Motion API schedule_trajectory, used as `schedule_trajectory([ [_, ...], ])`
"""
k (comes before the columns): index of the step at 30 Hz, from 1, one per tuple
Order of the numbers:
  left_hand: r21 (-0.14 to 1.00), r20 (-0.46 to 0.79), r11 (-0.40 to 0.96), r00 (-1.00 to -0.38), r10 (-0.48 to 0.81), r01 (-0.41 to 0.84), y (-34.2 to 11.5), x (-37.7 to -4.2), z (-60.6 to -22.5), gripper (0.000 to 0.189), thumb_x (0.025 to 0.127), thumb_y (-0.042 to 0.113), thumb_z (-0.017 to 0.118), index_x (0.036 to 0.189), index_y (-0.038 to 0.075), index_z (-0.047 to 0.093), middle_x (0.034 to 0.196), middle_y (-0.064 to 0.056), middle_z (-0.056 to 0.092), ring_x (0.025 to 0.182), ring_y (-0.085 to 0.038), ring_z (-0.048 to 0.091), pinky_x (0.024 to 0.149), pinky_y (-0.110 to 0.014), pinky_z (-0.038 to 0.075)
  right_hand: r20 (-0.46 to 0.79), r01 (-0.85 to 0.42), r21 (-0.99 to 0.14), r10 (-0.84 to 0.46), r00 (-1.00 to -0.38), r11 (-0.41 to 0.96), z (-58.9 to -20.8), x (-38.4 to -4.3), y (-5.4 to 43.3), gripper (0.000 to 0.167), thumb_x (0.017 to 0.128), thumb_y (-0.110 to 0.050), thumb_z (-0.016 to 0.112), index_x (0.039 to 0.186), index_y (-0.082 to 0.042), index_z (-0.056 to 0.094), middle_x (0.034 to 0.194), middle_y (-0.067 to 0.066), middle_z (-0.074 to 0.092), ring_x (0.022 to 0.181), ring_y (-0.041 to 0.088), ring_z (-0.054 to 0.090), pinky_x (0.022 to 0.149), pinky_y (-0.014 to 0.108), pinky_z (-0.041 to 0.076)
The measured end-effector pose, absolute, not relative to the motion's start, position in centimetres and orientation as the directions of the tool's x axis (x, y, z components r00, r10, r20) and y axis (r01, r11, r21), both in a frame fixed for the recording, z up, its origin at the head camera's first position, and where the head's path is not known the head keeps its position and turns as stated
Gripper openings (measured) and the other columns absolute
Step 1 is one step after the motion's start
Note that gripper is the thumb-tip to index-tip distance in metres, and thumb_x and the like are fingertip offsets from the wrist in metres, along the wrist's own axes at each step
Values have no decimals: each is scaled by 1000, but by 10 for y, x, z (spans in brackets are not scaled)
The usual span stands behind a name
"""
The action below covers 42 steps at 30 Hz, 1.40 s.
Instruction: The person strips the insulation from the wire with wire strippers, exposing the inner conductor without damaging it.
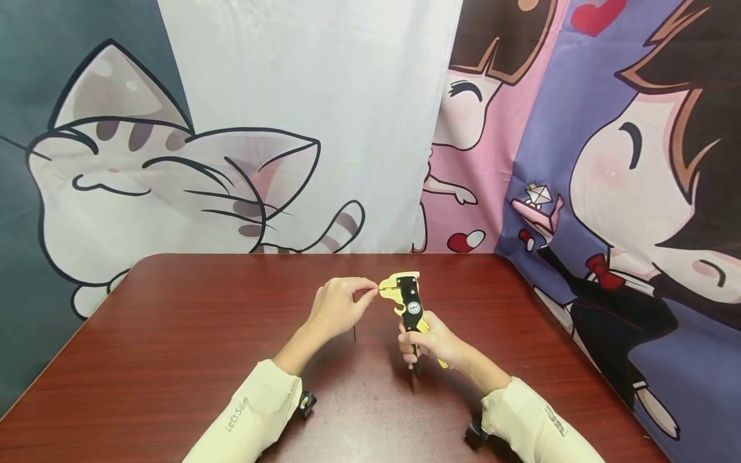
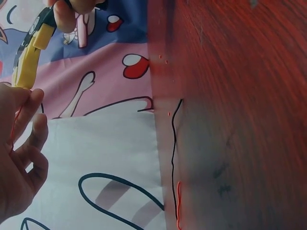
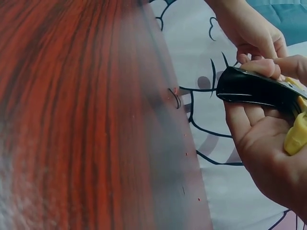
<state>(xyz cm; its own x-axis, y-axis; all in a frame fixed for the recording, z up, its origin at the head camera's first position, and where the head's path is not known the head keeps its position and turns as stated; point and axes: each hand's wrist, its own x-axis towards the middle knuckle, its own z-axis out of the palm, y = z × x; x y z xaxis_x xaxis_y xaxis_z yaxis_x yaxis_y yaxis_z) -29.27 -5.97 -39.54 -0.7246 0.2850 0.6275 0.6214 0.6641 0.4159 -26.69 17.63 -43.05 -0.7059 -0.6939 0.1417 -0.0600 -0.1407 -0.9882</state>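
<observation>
My right hand (image 1: 431, 337) grips the handles of a black and yellow wire stripper (image 1: 412, 302), its head raised above the table and facing left. In the right wrist view the black handle (image 3: 256, 88) lies across the palm. My left hand (image 1: 338, 307) pinches a thin red wire (image 2: 17, 117) between thumb and forefinger, right at the stripper's yellow mouth. The wire trails back along the left palm in the left wrist view. How far its end reaches into the stripper is hidden.
On the reddish-brown table (image 1: 191, 360) lie a black wire (image 2: 173, 148) and another red wire (image 2: 179, 203). Several tiny red bits (image 3: 198, 199) are scattered nearby. A cartoon-printed cloth (image 1: 312, 83) hangs behind the table and along its right side.
</observation>
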Motion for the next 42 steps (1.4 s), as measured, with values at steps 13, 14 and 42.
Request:
schedule_trajectory([
  [13,421,643,642,-710,288,641,-58,-292,-394,8,90,25,70,95,27,77,91,16,72,51,4,46,48,-25,39,158,-69,-985,-679,-717,-157,-429,-262,174,23,93,4,54,88,17,36,64,1,50,54,13,49,52,29,52],
  [14,421,643,640,-709,289,643,-58,-291,-394,8,90,25,70,95,26,77,91,15,72,51,4,46,48,-25,39,159,-72,-985,-680,-716,-154,-429,-262,174,24,93,4,55,88,17,36,64,1,50,54,13,48,52,29,52],
  [42,481,596,645,-761,256,594,-65,-297,-400,10,93,29,70,100,28,77,67,16,60,50,-4,43,43,-29,34,107,-17,-990,-666,-738,-140,-428,-263,178,29,90,3,63,109,15,43,86,8,64,74,22,64,72,50,58],
])
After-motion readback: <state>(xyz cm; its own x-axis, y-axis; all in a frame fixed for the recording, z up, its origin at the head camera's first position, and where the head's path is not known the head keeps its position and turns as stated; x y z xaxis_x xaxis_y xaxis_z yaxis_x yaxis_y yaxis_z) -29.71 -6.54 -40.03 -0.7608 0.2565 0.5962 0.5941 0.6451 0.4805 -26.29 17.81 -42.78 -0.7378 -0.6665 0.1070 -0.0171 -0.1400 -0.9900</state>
